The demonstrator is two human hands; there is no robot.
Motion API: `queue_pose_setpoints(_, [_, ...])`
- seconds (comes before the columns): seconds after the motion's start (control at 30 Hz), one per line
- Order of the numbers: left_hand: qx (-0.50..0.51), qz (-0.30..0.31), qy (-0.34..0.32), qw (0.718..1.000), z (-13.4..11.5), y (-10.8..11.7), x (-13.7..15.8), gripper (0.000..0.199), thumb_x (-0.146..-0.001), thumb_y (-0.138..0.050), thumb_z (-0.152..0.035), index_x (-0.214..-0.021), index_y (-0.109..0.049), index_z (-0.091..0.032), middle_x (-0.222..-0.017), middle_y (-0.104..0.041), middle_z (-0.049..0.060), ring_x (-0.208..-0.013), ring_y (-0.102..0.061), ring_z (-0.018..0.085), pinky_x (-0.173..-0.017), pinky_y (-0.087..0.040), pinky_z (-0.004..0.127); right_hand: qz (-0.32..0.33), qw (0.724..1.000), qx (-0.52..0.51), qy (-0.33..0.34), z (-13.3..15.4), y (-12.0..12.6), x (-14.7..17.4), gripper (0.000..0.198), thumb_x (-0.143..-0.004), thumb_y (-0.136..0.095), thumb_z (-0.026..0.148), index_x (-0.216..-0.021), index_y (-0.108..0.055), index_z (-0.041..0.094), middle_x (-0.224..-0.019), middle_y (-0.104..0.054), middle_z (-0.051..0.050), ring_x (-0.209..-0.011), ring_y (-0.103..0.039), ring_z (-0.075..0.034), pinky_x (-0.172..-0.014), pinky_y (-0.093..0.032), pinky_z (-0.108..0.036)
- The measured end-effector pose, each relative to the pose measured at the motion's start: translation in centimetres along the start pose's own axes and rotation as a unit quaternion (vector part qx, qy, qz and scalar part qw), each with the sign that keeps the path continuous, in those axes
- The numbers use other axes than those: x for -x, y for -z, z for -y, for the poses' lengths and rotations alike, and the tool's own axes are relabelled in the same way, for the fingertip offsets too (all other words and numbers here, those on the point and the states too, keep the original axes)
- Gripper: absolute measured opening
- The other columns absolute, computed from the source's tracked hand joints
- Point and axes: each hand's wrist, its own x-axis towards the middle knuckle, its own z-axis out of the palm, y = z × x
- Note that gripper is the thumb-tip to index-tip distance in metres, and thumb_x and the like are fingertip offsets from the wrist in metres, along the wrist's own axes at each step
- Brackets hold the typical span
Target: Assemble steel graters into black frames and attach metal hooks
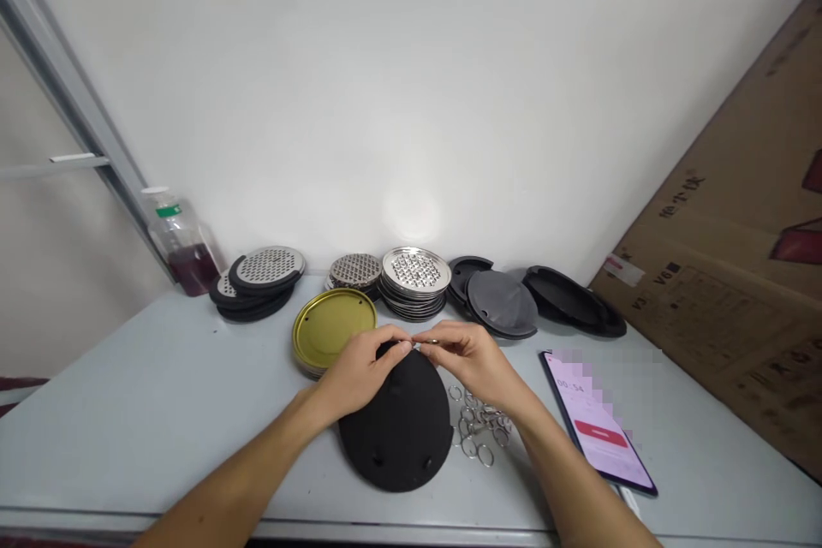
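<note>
A black round plate with small feet lies in front of me on the table. My left hand is closed, pinching the plate's far edge with thumb and fingertips. My right hand is closed too, its fingertips meeting the left ones at that edge. Between its thumb and forefinger a bit of a small metal ring shows; the fingers hide most of it. Several loose metal split rings lie beside the plate, just below my right hand. Behind my left hand stands a stack of gold-coloured round lids.
Perforated metal discs in black holders, stacked silver grater discs and black round covers line the wall. A bottle of dark red liquid stands at left. To the right are a phone and a large cardboard box.
</note>
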Motion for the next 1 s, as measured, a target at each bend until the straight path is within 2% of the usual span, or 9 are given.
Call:
queue_pose_setpoints(0.1, [-0.011,0.014,0.004,1.000,0.6,-0.6,0.4,0.030,-0.097,-0.043,-0.032,-0.098,-0.070,-0.021,-0.098,-0.073,0.002,-0.092,-0.066,0.020,-0.083,-0.048,0.030,0.014,0.998,0.058,0.028,-0.2,-0.1,0.8,0.021,-0.091,-0.059,0.025,-0.103,-0.075,0.025,-0.090,-0.071,-0.005,-0.080,-0.065,-0.018,-0.072,-0.049,-0.030])
queue_pose_setpoints(0.23, [-0.034,0.008,-0.015,0.999,0.8,-1.4,0.7,0.027,-0.096,-0.043,-0.025,-0.105,-0.069,-0.022,-0.108,-0.072,0.003,-0.101,-0.065,0.020,-0.092,-0.046,0.031,-0.011,0.986,0.154,0.062,-1.0,-0.6,2.1,0.023,-0.094,-0.054,0.023,-0.106,-0.073,0.025,-0.095,-0.072,-0.007,-0.085,-0.066,-0.021,-0.078,-0.051,-0.033])
queue_pose_setpoints(0.4, [-0.032,0.007,0.004,0.999,1.2,-2.0,1.0,0.026,-0.094,-0.046,-0.026,-0.107,-0.068,-0.021,-0.107,-0.073,0.005,-0.101,-0.065,0.021,-0.091,-0.047,0.032,-0.010,0.958,0.272,0.089,-2.2,-1.0,3.2,0.024,-0.098,-0.046,0.023,-0.108,-0.068,0.020,-0.092,-0.071,-0.009,-0.081,-0.067,-0.021,-0.074,-0.051,-0.032])
queue_pose_setpoints(0.5, [-0.011,0.025,0.022,0.999,1.5,-1.7,0.7,0.024,-0.093,-0.049,-0.027,-0.102,-0.070,-0.021,-0.104,-0.074,0.004,-0.098,-0.066,0.021,-0.089,-0.048,0.032,-0.011,0.935,0.336,0.115,-2.3,-1.3,3.3,0.025,-0.099,-0.042,0.022,-0.108,-0.064,0.016,-0.090,-0.069,-0.011,-0.078,-0.065,-0.021,-0.071,-0.051,-0.032])
queue_pose_setpoints(0.57, [0.012,0.042,0.027,0.999,1.7,-1.4,0.5,0.023,-0.090,-0.054,-0.028,-0.105,-0.071,-0.022,-0.110,-0.073,0.003,-0.104,-0.065,0.021,-0.093,-0.047,0.032,-0.022,0.920,0.368,0.130,-2.2,-1.6,3.3,0.025,-0.100,-0.040,0.021,-0.107,-0.063,0.014,-0.089,-0.068,-0.012,-0.078,-0.065,-0.021,-0.070,-0.051,-0.032])
queue_pose_setpoints(0.67, [0.025,0.032,0.036,0.999,1.9,-1.5,0.5,0.027,-0.086,-0.061,-0.030,-0.110,-0.070,-0.023,-0.117,-0.071,0.003,-0.111,-0.062,0.023,-0.099,-0.044,0.033,-0.032,0.907,0.404,0.117,-2.1,-2.0,3.3,0.025,-0.100,-0.039,0.020,-0.105,-0.062,0.013,-0.087,-0.067,-0.012,-0.076,-0.065,-0.022,-0.069,-0.051,-0.033])
queue_pose_setpoints(0.8, [-0.004,0.000,0.046,0.999,1.6,-2.1,0.9,0.031,-0.083,-0.066,-0.036,-0.110,-0.068,-0.023,-0.113,-0.072,0.004,-0.108,-0.064,0.025,-0.095,-0.046,0.035,-0.012,0.910,0.408,0.076,-1.9,-1.9,3.3,0.023,-0.100,-0.039,0.020,-0.103,-0.061,0.015,-0.085,-0.066,-0.010,-0.073,-0.065,-0.021,-0.067,-0.050,-0.032])
queue_pose_setpoints(0.9, [-0.020,0.010,0.036,0.999,1.1,-2.0,1.1,0.030,-0.082,-0.068,-0.037,-0.109,-0.068,-0.025,-0.111,-0.072,0.003,-0.106,-0.064,0.025,-0.093,-0.046,0.034,0.001,0.917,0.392,0.076,-1.6,-1.7,3.3,0.022,-0.101,-0.038,0.020,-0.105,-0.060,0.016,-0.085,-0.065,-0.009,-0.075,-0.064,-0.020,-0.068,-0.049,-0.030])
queue_pose_setpoints(1.0, [-0.019,0.022,0.034,0.999,0.7,-1.5,1.0,0.028,-0.081,-0.069,-0.035,-0.108,-0.068,-0.025,-0.110,-0.072,0.001,-0.105,-0.064,0.023,-0.092,-0.046,0.033,0.005,0.911,0.403,0.090,-1.5,-1.8,3.4,0.024,-0.101,-0.037,0.019,-0.101,-0.061,0.016,-0.080,-0.063,-0.007,-0.070,-0.062,-0.019,-0.064,-0.046,-0.029])
